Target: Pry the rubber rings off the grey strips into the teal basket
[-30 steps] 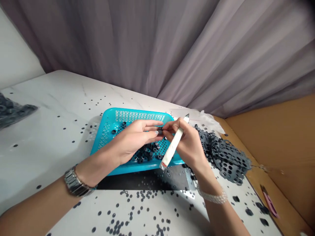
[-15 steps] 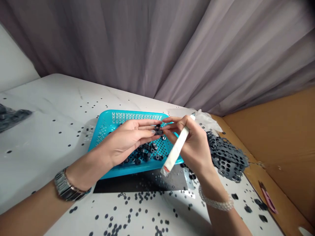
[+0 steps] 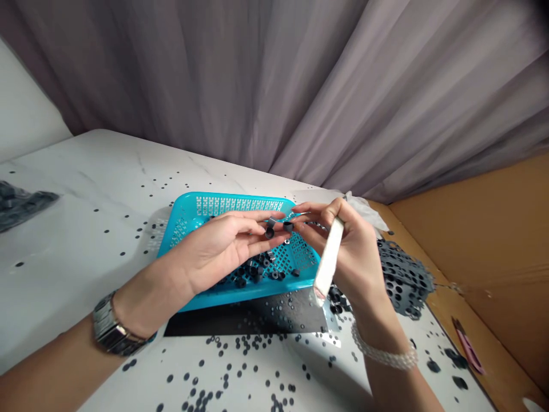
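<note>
My left hand [image 3: 218, 249] is palm up over the blue basket [image 3: 235, 294], its fingers closed around small black rings [image 3: 269, 233]. A further black ring [image 3: 288, 226] sits between the fingertips of both hands. My right hand [image 3: 354, 243] pinches at that ring with thumb and fingers. Tucked in the same hand is a white-wrapped stick-like tool [image 3: 329, 260], blunt end toward me; its other end is hidden behind the hand. More black rings [image 3: 257, 269] lie loose inside the basket.
Perforated dark sheets [image 3: 405, 280] are heaped at the right, by a clear plastic bag [image 3: 364, 212]. Small black discs [image 3: 206, 395] litter the white table. A dark sheet [image 3: 244, 317] lies under the basket's front. Pink-handled scissors or snips [image 3: 469, 349] lie at the right; a filled bag [image 3: 23, 203] at far left.
My hands have drawn slightly apart, the right one moving right with the tool, which now stands steeper. More rings show between the fingers, and one ring newly lies at the basket's right side.
</note>
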Demonstrator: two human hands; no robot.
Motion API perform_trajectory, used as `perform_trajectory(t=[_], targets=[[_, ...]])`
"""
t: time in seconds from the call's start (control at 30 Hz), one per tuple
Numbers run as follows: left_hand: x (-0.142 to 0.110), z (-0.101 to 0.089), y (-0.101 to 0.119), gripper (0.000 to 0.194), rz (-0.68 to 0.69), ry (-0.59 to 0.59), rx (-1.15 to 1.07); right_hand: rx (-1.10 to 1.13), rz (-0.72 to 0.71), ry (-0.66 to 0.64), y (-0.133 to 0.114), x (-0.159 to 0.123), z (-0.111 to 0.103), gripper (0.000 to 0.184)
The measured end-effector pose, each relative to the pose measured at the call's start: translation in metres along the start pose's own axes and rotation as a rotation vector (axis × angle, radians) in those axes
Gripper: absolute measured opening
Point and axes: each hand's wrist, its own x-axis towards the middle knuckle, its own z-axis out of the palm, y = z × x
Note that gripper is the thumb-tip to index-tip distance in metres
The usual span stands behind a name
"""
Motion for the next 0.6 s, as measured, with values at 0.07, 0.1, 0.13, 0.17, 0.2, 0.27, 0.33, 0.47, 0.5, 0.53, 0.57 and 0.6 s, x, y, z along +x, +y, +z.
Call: perform_trajectory(t=[0.07, 0.1, 0.13, 0.17, 0.2, 0.27, 0.33, 0.47, 0.5, 0.53, 0.57, 0.6], targets=[[0.000, 0.001, 0.000, 0.037, -0.003, -0.001, -0.015, 0.000, -0.003, 0.007, 0.000, 0.000, 0.000, 0.033], [0.000, 0.001, 0.000, 0.037, -0.009, -0.009, -0.019, 0.005, -0.003, 0.014, -0.001, 0.000, 0.001, 0.033], [0.000, 0.001, 0.000, 0.036, -0.015, -0.019, -0.022, 0.012, -0.003, 0.022, -0.001, -0.001, 0.001, 0.033], [0.000, 0.002, 0.000, 0.035, -0.024, -0.031, -0.025, 0.021, -0.002, 0.029, -0.002, -0.001, 0.000, 0.033], [0.000, 0.002, 0.000, 0.033, -0.032, -0.040, -0.030, 0.031, -0.001, 0.037, -0.003, -0.001, 0.000, 0.033], [0.000, 0.004, 0.000, 0.028, -0.046, -0.039, -0.050, 0.047, 0.005, 0.047, -0.003, -0.001, -0.001, 0.033], [0.000, 0.004, -0.001, 0.025, -0.053, -0.028, -0.082, 0.058, 0.012, 0.050, -0.001, 0.000, -0.003, 0.034], [0.001, 0.004, -0.003, 0.025, -0.065, 0.026, -0.141, 0.103, 0.029, 0.015, 0.007, 0.002, -0.005, 0.034], [0.002, 0.004, -0.003, 0.026, -0.069, 0.048, -0.151, 0.118, 0.039, 0.002, 0.009, 0.002, -0.005, 0.034], [0.002, 0.004, -0.003, 0.027, -0.077, 0.066, -0.162, 0.131, 0.053, -0.011, 0.011, 0.002, -0.005, 0.034], [0.002, 0.004, -0.003, 0.029, -0.088, 0.078, -0.175, 0.143, 0.068, -0.022, 0.012, 0.002, -0.006, 0.034], [0.003, 0.005, -0.002, 0.030, -0.104, 0.086, -0.189, 0.157, 0.081, -0.033, 0.014, 0.003, -0.006, 0.035]])
